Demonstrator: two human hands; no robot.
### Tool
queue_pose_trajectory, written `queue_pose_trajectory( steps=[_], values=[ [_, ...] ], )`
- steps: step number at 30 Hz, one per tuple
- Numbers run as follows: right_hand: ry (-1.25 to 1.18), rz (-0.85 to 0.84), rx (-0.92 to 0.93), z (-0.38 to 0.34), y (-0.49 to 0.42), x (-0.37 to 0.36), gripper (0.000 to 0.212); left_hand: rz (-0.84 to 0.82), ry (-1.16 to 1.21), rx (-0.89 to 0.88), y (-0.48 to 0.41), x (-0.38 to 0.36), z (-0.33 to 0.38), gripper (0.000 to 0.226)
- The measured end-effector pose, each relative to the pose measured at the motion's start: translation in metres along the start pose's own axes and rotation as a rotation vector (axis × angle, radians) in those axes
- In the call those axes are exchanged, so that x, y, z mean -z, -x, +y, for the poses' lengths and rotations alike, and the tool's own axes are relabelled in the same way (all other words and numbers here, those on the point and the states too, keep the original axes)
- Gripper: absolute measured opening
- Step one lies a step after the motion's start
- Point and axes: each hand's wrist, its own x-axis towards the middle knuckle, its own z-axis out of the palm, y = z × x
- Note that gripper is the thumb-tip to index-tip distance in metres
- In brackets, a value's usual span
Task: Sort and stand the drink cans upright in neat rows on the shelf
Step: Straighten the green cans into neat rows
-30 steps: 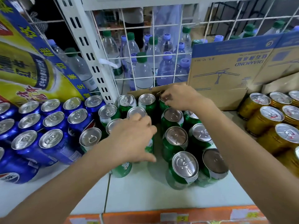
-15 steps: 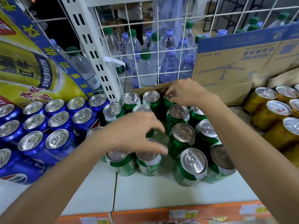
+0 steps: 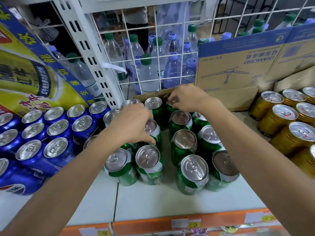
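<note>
Several green drink cans stand upright on the white shelf (image 3: 153, 198) in rough rows. My left hand (image 3: 131, 123) grips the top of one green can (image 3: 152, 129) in the middle of the group, fingers curled round its rim. My right hand (image 3: 187, 98) reaches to the back row and pinches the top of another green can (image 3: 173, 102) against the cardboard. Two more green cans (image 3: 119, 164) (image 3: 148, 160) stand just in front of my left hand. A further pair (image 3: 193, 171) (image 3: 225, 167) stands nearest the shelf's front at the right.
Blue cans (image 3: 56, 132) fill the shelf at the left, gold cans (image 3: 283, 120) at the right. A wire grid (image 3: 158, 53) with water bottles behind it closes the back. A cardboard box (image 3: 238, 65) leans at the back right. The orange price strip (image 3: 170, 222) marks the front edge.
My left hand has moved back from the two front cans and now grips a can deeper in the group. My right hand stays on the back-row can.
</note>
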Motion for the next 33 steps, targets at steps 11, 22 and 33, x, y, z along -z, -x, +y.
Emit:
queue_pose_trajectory(
  steps=[11, 22, 33],
  values=[
    [0.024, 0.007, -0.005, -0.001, 0.001, -0.001, 0.028, 0.037, 0.184, 0.018, -0.045, 0.011, -0.024, 0.050],
    [0.025, -0.010, 0.007, 0.000, -0.001, -0.001, 0.024, 0.056, 0.118, 0.089, -0.078, -0.007, -0.027, 0.056],
    [0.045, 0.004, -0.010, 0.001, -0.005, -0.003, 0.025, 0.134, 0.125, 0.180, -0.072, -0.016, -0.025, 0.063]
  ],
)
